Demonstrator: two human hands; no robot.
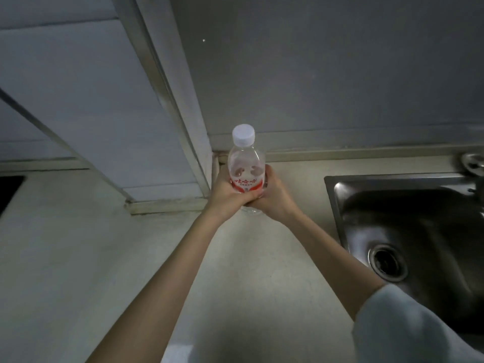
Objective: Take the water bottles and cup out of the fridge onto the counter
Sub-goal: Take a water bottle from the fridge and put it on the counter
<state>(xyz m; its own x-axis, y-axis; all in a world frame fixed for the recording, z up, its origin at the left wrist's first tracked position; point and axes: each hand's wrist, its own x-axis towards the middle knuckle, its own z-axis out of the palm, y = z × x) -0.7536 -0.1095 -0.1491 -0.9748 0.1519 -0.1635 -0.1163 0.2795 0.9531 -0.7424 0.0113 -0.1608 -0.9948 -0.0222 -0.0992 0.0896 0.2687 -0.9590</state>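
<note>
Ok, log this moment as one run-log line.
left hand: grips water bottle | right hand: grips it too | bottle: upright, capped, at counter back corner | sink: right

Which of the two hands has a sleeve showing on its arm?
The right hand, nearer the sink: a pale sleeve covers its upper arm. The left hand's arm is bare. Both grip the water bottle.

The water bottle (245,166) is clear with a white cap (243,134) and a red-and-white label (245,185) bearing red characters. The bench (78,258) is pale cream, the sink (408,231) dark steel grey, the sleeve (408,328) light grey-white.
</note>
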